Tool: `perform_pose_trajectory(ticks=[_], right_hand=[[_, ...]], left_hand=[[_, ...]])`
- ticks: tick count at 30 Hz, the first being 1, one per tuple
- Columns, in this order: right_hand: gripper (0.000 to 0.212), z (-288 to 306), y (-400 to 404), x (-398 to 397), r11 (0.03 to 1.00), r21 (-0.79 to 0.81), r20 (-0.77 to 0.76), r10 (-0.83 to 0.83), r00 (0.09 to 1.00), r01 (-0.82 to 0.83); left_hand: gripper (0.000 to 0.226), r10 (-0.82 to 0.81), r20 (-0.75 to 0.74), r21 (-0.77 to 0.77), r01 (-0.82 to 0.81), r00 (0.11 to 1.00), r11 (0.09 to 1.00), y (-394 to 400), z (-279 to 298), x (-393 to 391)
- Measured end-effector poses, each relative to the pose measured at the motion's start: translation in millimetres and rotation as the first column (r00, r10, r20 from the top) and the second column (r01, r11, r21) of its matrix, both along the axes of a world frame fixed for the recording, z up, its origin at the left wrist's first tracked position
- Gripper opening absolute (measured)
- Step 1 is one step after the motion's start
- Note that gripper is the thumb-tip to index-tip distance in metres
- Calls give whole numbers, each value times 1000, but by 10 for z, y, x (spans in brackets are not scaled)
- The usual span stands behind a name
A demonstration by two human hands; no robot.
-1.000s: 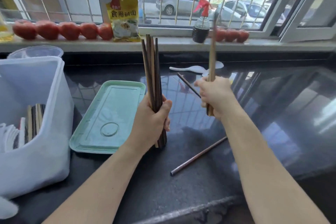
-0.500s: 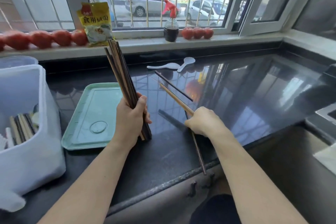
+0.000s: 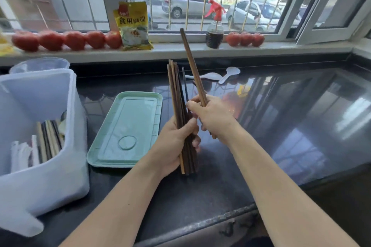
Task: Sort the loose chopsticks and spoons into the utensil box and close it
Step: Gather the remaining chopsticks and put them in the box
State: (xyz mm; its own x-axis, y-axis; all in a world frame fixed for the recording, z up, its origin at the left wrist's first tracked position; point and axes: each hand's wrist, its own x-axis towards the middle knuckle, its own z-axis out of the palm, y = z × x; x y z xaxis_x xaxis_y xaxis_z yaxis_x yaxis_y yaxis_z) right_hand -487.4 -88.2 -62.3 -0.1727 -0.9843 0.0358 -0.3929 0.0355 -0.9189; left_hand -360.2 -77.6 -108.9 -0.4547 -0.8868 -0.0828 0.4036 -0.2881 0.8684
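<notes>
Beside the lid (image 3: pixel 126 128), your left hand (image 3: pixel 174 142) gripped the bundle (image 3: pixel 176 94) mid-length while your right hand (image 3: pixel 212 118) pinched two chopsticks (image 3: pixel 192 66), seemingly light, stiff, slippery sticks.

The left hand (image 3: pixel 174 140) grips an upright bundle of chopsticks (image 3: pixel 176 94) standing on the dark bench (image 3: pixel 281 126). The right hand (image 3: pixel 212 116) holds a light chopstick (image 3: pixel 191 64) beside it. Green lid (image 3: pixel 126 128) and white utensil box (image 3: pixel 40 166) lie left; two white spoons (image 3: pixel 220 75) behind.
</notes>
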Motion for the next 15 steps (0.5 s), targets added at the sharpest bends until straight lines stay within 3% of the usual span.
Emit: perform_pose_trajectory(ticks=[2,4,7,10,13,15], right_hand=[[21,-35,51,19,997,80,171,4,985,-18],[31,-110,143,46,989,143,239,8,971,-44],[42,-343,211,175,994,93,6,50,999,-50],[59,-459,184,247,997,78,-254,14,967,6],[52,-470,147,271,997,46,-384,-40,923,62],[41,-470,183,333,1000,23,-513,7,858,6]], left_hand=[[3,113,-1,6,-113,994,994,-19,-3,-11],[5,239,-27,72,-236,971,969,-81,-16,-13],[20,290,-74,162,-275,954,948,-155,-50,-26],[28,286,-93,166,-268,954,949,-124,-59,-76],[28,310,-131,205,-280,942,938,-118,-107,-103],[32,310,-79,215,-288,947,933,-153,-148,-98]])
